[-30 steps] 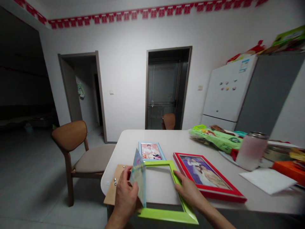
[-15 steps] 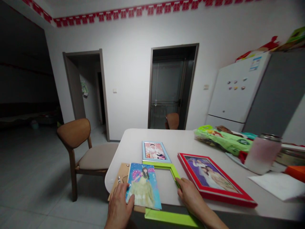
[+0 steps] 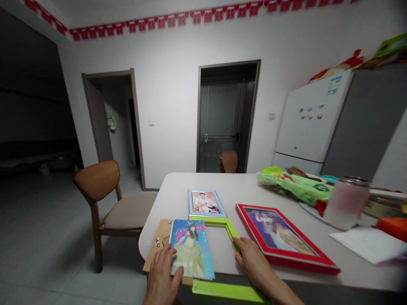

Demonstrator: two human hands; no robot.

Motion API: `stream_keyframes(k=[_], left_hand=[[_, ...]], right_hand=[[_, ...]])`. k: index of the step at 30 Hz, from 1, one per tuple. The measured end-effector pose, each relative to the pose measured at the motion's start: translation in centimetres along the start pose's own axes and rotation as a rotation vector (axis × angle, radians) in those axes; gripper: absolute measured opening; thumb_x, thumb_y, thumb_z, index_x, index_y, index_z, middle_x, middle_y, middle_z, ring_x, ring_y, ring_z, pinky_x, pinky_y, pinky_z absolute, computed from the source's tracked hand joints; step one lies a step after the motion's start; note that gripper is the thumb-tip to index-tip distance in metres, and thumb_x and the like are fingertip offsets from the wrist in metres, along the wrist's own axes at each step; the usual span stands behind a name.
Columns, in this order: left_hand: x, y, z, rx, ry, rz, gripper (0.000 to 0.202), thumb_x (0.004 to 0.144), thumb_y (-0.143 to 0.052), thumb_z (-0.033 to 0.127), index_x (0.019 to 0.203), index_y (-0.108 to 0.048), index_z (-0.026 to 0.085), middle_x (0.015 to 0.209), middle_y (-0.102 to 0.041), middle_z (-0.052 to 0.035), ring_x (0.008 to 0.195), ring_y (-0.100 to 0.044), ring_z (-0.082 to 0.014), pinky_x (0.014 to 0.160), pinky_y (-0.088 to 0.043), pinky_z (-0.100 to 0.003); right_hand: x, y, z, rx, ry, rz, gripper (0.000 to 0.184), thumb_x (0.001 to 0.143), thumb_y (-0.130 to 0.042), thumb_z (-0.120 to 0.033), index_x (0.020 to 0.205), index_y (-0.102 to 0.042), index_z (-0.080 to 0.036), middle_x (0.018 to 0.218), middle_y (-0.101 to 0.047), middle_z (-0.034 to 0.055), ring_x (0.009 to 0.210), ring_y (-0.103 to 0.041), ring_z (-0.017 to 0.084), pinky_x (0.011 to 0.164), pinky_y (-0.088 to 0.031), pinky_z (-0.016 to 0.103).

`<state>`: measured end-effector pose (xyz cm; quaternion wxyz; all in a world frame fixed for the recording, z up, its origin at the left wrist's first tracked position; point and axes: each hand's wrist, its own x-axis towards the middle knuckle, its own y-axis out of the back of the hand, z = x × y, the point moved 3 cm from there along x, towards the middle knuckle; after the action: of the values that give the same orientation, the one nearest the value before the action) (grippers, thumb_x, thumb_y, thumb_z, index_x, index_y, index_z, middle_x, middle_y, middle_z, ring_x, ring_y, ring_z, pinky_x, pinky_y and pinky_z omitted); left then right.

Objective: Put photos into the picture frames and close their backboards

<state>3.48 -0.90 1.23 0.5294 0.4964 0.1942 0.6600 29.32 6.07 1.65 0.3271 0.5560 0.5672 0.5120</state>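
My left hand (image 3: 163,274) rests with fingers spread on the lower left corner of a photo print (image 3: 190,249) of a figure in a green dress. The print lies face up across the left side of an empty lime-green frame (image 3: 227,290) and over a brown backing board (image 3: 158,242). My right hand (image 3: 251,256) lies on the green frame's right rail, fingers pressed down on it. A small blue framed photo (image 3: 205,203) lies just beyond, and a larger red framed photo (image 3: 280,238) lies to the right.
A white table (image 3: 229,182) holds a green packet (image 3: 295,184), a frosted jar (image 3: 345,202), white paper (image 3: 369,243) and an orange box (image 3: 392,226) at the right. A wooden chair (image 3: 108,199) stands left of the table. A white fridge (image 3: 313,120) stands behind.
One second ago my left hand held the print upright on edge; it has since laid it flat, face up, over the frame's left side. My right hand stayed on the frame.
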Motion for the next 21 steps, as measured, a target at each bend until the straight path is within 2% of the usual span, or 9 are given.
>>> stream_keyframes(k=[4, 6, 9, 12, 15, 17, 21], left_hand=[[-0.1, 0.1, 0.2, -0.006, -0.038, 0.020, 0.033, 0.075, -0.044, 0.029, 0.102, -0.053, 0.014, 0.112, -0.052, -0.0132, 0.104, -0.047, -0.0240, 0.087, -0.040, -0.042], [-0.1, 0.1, 0.3, 0.001, -0.058, 0.023, 0.033, 0.075, -0.045, 0.030, 0.102, -0.053, 0.014, 0.111, -0.053, -0.0128, 0.103, -0.048, -0.0242, 0.087, -0.040, -0.042], [-0.3, -0.1, 0.8, 0.014, -0.110, -0.006, 0.037, 0.072, -0.050, 0.032, 0.105, -0.052, 0.015, 0.113, -0.053, -0.0124, 0.104, -0.048, -0.0254, 0.088, -0.039, -0.044], [-0.4, -0.6, 1.3, 0.027, -0.159, -0.053, 0.044, 0.069, -0.054, 0.035, 0.108, -0.050, 0.015, 0.115, -0.051, -0.0133, 0.107, -0.045, -0.0275, 0.089, -0.037, -0.047], [-0.4, -1.0, 1.5, 0.042, -0.174, -0.088, 0.047, 0.068, -0.055, 0.034, 0.109, -0.049, 0.013, 0.116, -0.050, -0.0144, 0.109, -0.044, -0.0287, 0.090, -0.035, -0.049], [-0.3, -1.2, 1.7, 0.049, -0.179, -0.107, 0.048, 0.067, -0.055, 0.034, 0.110, -0.048, 0.014, 0.117, -0.049, -0.0146, 0.110, -0.043, -0.0293, 0.091, -0.034, -0.050], [-0.1, -1.2, 2.3, 0.057, -0.166, -0.157, 0.050, 0.067, -0.053, 0.033, 0.113, -0.047, 0.013, 0.120, -0.046, -0.0150, 0.112, -0.039, -0.0302, 0.092, -0.030, -0.053]], right_hand=[[-0.4, 0.3, -1.1, 0.029, 0.000, 0.072, 0.045, 0.069, -0.042, -0.018, 0.111, -0.051, -0.006, 0.116, -0.047, 0.0191, 0.106, -0.043, 0.027, 0.091, -0.031, 0.035], [-0.5, 0.3, -2.2, 0.154, 0.039, 0.111, 0.046, 0.071, -0.042, -0.024, 0.114, -0.048, -0.007, 0.119, -0.046, 0.0178, 0.110, -0.040, 0.026, 0.093, -0.030, 0.035], [-0.2, -0.1, -4.2, 0.428, 0.047, 0.133, 0.049, 0.072, -0.040, -0.029, 0.116, -0.044, -0.008, 0.111, -0.052, 0.0152, 0.100, -0.049, 0.022, 0.084, -0.038, 0.032], [0.7, -1.2, -5.8, 0.718, -0.094, 0.021, 0.054, 0.069, -0.043, -0.028, 0.119, -0.039, -0.008, 0.083, -0.061, 0.0094, 0.065, -0.057, 0.015, 0.059, -0.044, 0.027], [1.4, -2.4, -6.9, 1.022, -0.288, -0.210, 0.057, 0.066, -0.043, -0.024, 0.120, -0.033, -0.008, 0.051, -0.051, -0.0042, 0.038, -0.044, 0.008, 0.039, -0.035, 0.020], [1.5, -2.7, -7.3, 1.171, -0.344, -0.293, 0.054, 0.064, -0.044, -0.023, 0.116, -0.037, -0.010, 0.046, -0.045, -0.0073, 0.034, -0.039, 0.006, 0.036, -0.031, 0.018], [1.5, -3.0, -7.2, 1.271, -0.364, -0.306, 0.049, 0.060, -0.045, -0.022, 0.108, -0.044, -0.014, 0.048, -0.050, -0.0058, 0.036, -0.043, 0.008, 0.036, -0.033, 0.018]])
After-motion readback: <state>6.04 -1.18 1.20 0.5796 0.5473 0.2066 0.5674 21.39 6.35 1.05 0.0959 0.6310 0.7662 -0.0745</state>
